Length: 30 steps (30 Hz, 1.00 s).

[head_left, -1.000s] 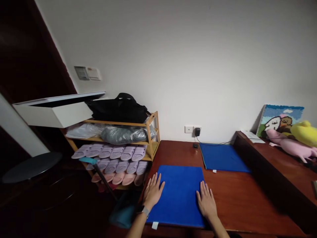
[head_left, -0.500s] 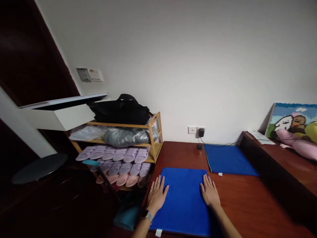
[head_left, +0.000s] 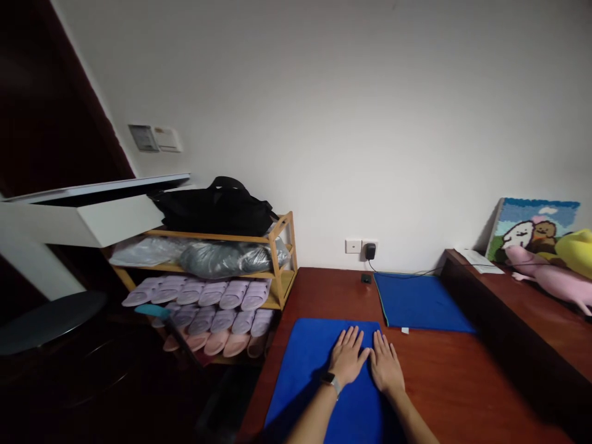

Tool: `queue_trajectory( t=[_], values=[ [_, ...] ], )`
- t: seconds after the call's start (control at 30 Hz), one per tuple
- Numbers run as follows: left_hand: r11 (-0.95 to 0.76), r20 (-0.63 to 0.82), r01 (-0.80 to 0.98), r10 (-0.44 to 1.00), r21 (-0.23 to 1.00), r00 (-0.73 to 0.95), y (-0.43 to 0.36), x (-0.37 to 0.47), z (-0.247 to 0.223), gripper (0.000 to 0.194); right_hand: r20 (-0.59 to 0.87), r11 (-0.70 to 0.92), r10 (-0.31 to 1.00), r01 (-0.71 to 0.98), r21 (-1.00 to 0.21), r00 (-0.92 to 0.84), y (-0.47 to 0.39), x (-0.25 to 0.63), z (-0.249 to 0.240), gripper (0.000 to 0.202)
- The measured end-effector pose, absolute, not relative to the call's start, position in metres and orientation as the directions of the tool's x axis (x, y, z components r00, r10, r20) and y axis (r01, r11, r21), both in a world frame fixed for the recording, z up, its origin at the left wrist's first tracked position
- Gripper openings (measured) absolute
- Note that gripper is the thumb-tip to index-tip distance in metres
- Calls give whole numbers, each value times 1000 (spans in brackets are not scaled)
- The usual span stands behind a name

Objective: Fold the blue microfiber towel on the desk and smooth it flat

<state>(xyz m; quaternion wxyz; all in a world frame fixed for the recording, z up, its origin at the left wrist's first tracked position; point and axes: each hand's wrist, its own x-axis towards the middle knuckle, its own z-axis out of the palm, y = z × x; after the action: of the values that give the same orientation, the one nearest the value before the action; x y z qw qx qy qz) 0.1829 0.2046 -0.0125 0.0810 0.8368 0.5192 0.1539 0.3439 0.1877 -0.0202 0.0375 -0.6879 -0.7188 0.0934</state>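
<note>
A blue cloth [head_left: 305,364] lies spread flat on the reddish-brown wooden table [head_left: 444,370]. My left hand [head_left: 348,357], with a watch on its wrist, rests palm down on the cloth, right of its middle, fingers stretched out. Just beside it, my right hand [head_left: 386,364] lies flat over the cloth's right edge, fingers extended; the two thumbs are close together. Neither hand grasps anything. Another blue cloth [head_left: 420,302] with a small white tag lies farther back on the table.
Left of the table stands a wooden rack [head_left: 282,265] with lilac slippers [head_left: 198,290], plastic-wrapped items and a black bag [head_left: 217,209]. A plugged-in black adapter [head_left: 370,251] has a cable running right. A raised ledge at right holds a pink plush toy [head_left: 546,277] and a picture [head_left: 531,228].
My left hand has moved right across the cloth, from its left edge to beside my right hand. My right hand stays at the right edge. The view has shifted slightly.
</note>
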Motion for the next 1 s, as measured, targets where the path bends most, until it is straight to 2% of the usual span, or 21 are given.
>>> queue_trajectory(
  t=[0.1, 0.23, 0.3, 0.5, 0.83, 1.0],
  values=[
    [-345, 153, 902, 937, 261, 315, 208, 127, -14, 69, -71, 17, 997, 983, -185, -31, 188, 342, -20, 68],
    [-113, 117, 977, 989, 182, 93, 213, 44, -13, 70, -73, -1, 997, 982, -191, -13, 187, 340, -20, 68],
    [-69, 136, 985, 990, 160, 47, 217, 20, -17, 69, -78, -10, 997, 983, -186, -4, 186, 339, -18, 67],
    [-62, 197, 986, 980, 154, 31, 222, 13, -31, 73, -75, -22, 997, 985, -173, 9, 194, 339, -6, 67],
    [-86, 230, 987, 972, 135, 53, 225, 8, -36, 70, -56, 30, 997, 959, -282, -48, 226, 345, -15, 68],
    [-80, 199, 990, 978, 118, 55, 228, 9, -35, 72, -66, 17, 997, 952, -304, -39, 225, 345, -13, 68]
  ],
)
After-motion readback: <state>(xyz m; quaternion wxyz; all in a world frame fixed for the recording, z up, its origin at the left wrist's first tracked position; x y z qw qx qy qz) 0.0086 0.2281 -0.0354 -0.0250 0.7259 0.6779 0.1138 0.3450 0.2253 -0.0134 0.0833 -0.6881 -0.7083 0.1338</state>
